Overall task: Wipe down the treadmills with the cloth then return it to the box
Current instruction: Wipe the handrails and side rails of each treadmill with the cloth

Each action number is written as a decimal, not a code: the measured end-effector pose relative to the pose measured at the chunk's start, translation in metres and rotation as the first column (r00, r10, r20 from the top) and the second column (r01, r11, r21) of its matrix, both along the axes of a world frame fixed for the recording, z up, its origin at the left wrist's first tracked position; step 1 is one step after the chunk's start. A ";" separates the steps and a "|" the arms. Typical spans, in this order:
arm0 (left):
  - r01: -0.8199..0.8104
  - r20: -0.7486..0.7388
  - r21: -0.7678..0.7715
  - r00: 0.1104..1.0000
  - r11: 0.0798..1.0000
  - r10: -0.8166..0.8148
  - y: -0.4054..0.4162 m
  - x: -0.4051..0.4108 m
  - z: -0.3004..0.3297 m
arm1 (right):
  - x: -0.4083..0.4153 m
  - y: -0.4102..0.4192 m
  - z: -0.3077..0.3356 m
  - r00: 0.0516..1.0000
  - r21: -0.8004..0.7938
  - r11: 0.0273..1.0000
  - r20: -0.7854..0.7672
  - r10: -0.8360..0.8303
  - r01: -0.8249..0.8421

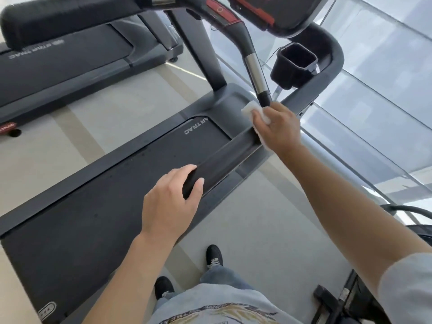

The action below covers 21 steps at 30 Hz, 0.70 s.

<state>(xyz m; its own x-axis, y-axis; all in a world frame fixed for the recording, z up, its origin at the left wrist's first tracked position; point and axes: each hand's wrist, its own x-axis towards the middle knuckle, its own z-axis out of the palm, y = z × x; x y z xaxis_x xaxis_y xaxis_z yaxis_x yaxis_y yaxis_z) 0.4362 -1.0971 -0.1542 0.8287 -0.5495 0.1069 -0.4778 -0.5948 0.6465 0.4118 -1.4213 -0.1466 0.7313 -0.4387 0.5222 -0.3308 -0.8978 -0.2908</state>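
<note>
Person is standing beside a treadmill (117,183), looking down at its black belt and side handrail (224,160). The left hand (170,202) is resting over the near end of that padded handrail, fingers curled round the end, thumb on the near side. The right hand (278,127) is reaching out to the far end of the same rail, pinching a white cloth (252,111) between its fingers and pressing it against the rail close to where a slanted handle (254,69) with a silver grip section is coming down. The cloth is sticking out to the left of the fingers, lying over the grey motor cover (226,101) in this view; whether it is touching the cover cannot be told. Hands are well apart, one at each end of the rail.

A black cup holder (294,64) is hanging off the curved grey frame at far right. A second treadmill (70,66) is sitting at far left across a strip of pale floor (46,160). Black shoes (214,256) and blue jeans (219,277) are showing at the near edge. Glass panels (374,90) are running along the right side.
</note>
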 end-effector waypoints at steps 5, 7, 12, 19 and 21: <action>-0.122 0.105 0.009 0.987 0.993 0.120 -0.007 -0.004 -0.007 | 0.006 -0.030 -0.001 0.997 0.037 0.997 0.006 -0.073 0.073; -0.165 0.136 -0.003 0.977 0.986 0.164 -0.007 -0.005 -0.009 | 0.005 -0.013 -0.003 0.997 0.048 0.996 -0.026 -0.078 0.079; -0.162 0.072 -0.033 0.984 0.986 0.164 -0.004 -0.006 -0.006 | -0.002 0.087 -0.010 0.983 0.012 0.983 0.017 0.183 -0.183; -0.112 -0.228 -0.133 0.970 0.985 0.079 0.066 -0.019 -0.005 | -0.009 0.197 -0.015 0.933 0.017 0.938 0.116 0.342 -0.346; -0.133 -0.195 -0.076 0.974 0.988 0.116 0.101 -0.026 -0.008 | -0.011 0.216 -0.014 0.931 0.004 0.937 0.116 0.346 -0.348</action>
<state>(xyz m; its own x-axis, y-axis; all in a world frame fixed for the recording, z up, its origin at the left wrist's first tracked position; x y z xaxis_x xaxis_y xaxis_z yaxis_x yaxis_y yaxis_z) 0.4102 -0.9965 -0.1626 0.8996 -0.4364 -0.0157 -0.2672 -0.5787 0.7705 0.4008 -1.2051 -0.1602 0.7776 -0.1814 0.6020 0.0360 -0.9431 -0.3306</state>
